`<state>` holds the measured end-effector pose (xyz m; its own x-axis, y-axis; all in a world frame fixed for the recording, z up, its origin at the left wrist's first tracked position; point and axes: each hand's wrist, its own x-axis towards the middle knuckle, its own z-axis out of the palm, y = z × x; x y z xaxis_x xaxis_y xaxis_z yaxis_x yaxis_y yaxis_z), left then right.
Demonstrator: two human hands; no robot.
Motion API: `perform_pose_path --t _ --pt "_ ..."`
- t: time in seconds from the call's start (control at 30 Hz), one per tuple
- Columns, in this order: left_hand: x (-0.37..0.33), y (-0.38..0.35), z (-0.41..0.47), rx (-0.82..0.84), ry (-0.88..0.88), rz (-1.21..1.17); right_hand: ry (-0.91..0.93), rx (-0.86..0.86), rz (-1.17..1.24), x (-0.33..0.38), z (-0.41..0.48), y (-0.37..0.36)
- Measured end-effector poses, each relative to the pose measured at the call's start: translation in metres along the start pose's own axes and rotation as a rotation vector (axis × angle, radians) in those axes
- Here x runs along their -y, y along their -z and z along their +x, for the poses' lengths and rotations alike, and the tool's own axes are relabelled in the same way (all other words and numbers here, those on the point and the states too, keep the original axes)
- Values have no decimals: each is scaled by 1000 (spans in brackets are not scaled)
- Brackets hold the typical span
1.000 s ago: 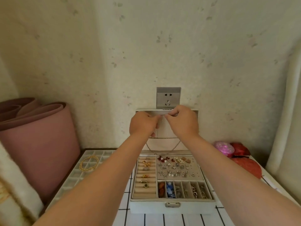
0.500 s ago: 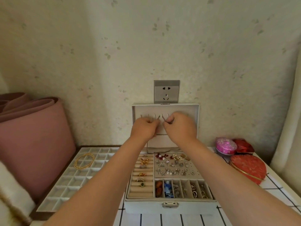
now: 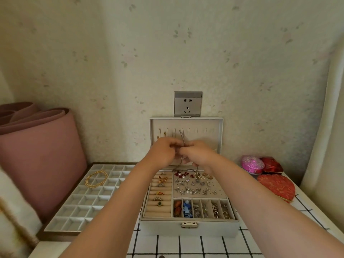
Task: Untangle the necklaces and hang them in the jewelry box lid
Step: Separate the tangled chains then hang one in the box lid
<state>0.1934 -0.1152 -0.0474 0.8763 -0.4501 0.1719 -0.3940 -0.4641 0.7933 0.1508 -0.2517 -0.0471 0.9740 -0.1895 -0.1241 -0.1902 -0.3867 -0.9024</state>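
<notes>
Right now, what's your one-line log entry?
left hand: pinches necklace | right hand: pinches necklace | necklace: top at lid hook | jewelry box: open

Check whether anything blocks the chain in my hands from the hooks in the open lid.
Nothing visible does. The thin silver chain runs from the left hand and right hand straight up to the hook row in the white jewelry box lid. Small gold pieces hang on the far-left hooks.
</notes>
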Motion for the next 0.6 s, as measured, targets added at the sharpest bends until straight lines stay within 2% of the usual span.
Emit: perform_pose_path --t 0.07,0.13,0.23,0.33,0.4,0.5,0.6 --pt "4 -2 0 -61 -14 32 5 10 -33 -4 -1 3" --pt "8 -4 -1 -94 -2 67 17 -37 -164 -10 2 8" --pt "11 -9 -2 -43 -23 153 21 -54 -327 -16 4 18" --pt "5 -18 -3 25 -47 208 5 -1 -413 -16 2 27" --pt "-2 -25 -3 50 -26 102 42 4 -445 -11 0 32" --pt "-11 -29 -4 90 80 -241 155 -47 -405 -1 -2 39" --pt "-14 -28 -6 153 150 -335 246 -92 -358 7 -3 41"
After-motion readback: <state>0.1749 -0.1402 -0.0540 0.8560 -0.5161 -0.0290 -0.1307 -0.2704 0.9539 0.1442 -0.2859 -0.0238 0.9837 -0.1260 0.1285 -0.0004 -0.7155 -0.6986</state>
